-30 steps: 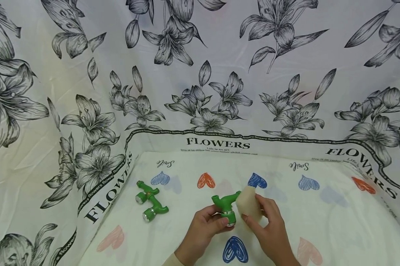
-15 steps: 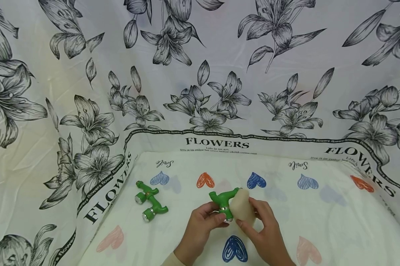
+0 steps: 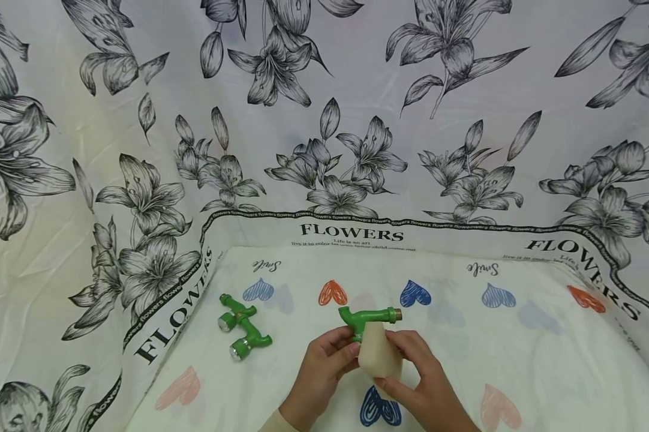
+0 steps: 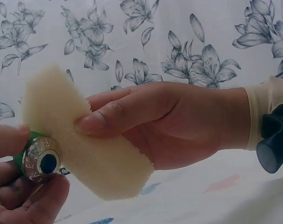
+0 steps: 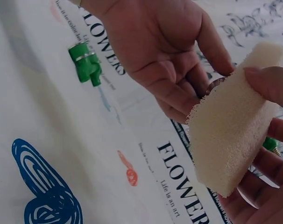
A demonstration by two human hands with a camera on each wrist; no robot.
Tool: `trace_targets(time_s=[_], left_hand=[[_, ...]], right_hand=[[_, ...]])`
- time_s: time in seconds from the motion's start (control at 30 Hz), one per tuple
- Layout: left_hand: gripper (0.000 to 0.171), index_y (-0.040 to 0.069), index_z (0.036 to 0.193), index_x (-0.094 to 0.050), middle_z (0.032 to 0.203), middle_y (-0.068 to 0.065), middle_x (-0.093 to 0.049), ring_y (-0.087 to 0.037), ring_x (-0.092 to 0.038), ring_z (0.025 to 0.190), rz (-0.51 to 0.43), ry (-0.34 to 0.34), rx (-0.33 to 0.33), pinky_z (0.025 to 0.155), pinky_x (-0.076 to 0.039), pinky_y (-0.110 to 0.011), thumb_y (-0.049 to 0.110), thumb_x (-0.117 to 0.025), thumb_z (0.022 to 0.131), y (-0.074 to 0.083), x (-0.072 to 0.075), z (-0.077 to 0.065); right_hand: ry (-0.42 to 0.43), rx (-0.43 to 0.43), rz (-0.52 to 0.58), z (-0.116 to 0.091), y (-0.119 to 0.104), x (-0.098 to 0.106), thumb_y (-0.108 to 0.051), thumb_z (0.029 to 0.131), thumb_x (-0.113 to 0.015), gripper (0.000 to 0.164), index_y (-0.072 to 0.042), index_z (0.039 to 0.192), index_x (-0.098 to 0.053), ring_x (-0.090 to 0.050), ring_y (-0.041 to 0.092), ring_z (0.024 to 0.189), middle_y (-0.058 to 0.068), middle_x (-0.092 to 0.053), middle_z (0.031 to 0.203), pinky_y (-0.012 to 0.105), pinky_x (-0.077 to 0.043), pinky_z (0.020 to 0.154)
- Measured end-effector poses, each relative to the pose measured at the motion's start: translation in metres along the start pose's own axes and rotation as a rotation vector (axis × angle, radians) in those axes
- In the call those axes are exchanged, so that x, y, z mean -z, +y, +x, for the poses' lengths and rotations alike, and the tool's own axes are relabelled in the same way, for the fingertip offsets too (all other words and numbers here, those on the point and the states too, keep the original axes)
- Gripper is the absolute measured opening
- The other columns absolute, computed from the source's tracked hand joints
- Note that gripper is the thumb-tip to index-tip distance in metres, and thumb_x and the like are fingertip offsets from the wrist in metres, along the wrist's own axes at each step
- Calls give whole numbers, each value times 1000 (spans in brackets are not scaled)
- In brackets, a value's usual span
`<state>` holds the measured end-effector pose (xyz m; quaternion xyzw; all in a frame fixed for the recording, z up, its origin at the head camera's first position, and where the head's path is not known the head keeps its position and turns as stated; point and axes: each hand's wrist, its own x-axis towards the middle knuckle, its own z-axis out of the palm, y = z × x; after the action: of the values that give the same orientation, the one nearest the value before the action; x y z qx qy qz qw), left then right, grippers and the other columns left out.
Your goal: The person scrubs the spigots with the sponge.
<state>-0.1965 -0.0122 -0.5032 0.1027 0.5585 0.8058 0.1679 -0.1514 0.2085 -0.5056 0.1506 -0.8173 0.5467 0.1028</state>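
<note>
In the head view a green plastic tap point(image 3: 375, 315) with a brass-coloured threaded end is held up over the cloth. My left hand point(image 3: 324, 367) grips it by its lower knob end, whose silvery rim point(image 4: 38, 156) with a blue centre faces the left wrist camera. My right hand point(image 3: 424, 381) pinches a cream sponge point(image 3: 380, 355) between thumb and fingers, against or just in front of the tap's knob. In the right wrist view the sponge point(image 5: 232, 121) hides most of the tap. Whether the sponge touches the knob is hard to tell.
Two more green taps, an upper one point(image 3: 235, 312) and a lower one point(image 3: 251, 341), lie close together on the left of the white heart-printed cloth point(image 3: 297, 336). A flower-printed curtain point(image 3: 346, 120) rises behind and at the sides.
The sponge has moved left and down from the tap's threaded end, which is now uncovered, to its knob. My right hand has shifted with it; my left hand still holds the tap.
</note>
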Motion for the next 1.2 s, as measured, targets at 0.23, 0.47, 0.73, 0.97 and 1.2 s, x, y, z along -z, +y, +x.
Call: trace_targets(time_s=[0.23, 0.47, 0.73, 0.97, 1.2], left_hand=[[42, -7, 142, -64, 132, -19, -72, -27, -72, 116, -1, -20, 11, 99, -60, -41, 15, -74, 107, 0, -2, -1], [42, -7, 143, -63, 136, -22, -69, -32, -70, 121, -8, -61, -3, 100, -60, -45, 16, -71, 108, 0, -3, 0], [44, -9, 142, -62, 133, -22, -69, -31, -72, 119, -42, -23, -3, 100, -60, -45, 19, -70, 110, 0, -4, 0], [42, -11, 141, -61, 131, -21, -70, -29, -73, 116, -106, -4, -8, 99, -60, -44, 16, -68, 110, 0, -4, 1], [41, -9, 142, -63, 134, -19, -71, -25, -72, 115, -89, -22, 1, 98, -61, -41, 14, -69, 109, 0, -2, 1]], right_hand=[[30, 15, -11, 1, 3, 0, -23, 91, -93, 65, -34, 147, -62, -62, 19, 117, -9, -60, 136, 37, -60, 99], [122, 62, -87, 0, 7, 0, -9, 85, -95, 72, -27, 147, -62, -61, 17, 118, -11, -60, 135, 32, -59, 99], [201, 119, -193, 1, 6, 1, 1, 79, -96, 78, -21, 146, -62, -60, 16, 118, -10, -59, 136, 25, -55, 101], [199, 116, -182, 1, 7, 1, 1, 80, -95, 78, -22, 147, -62, -60, 16, 117, -10, -59, 135, 25, -55, 100], [107, 16, -85, 1, 3, -5, -14, 87, -94, 69, -31, 147, -62, -60, 17, 120, -12, -59, 136, 38, -59, 100]])
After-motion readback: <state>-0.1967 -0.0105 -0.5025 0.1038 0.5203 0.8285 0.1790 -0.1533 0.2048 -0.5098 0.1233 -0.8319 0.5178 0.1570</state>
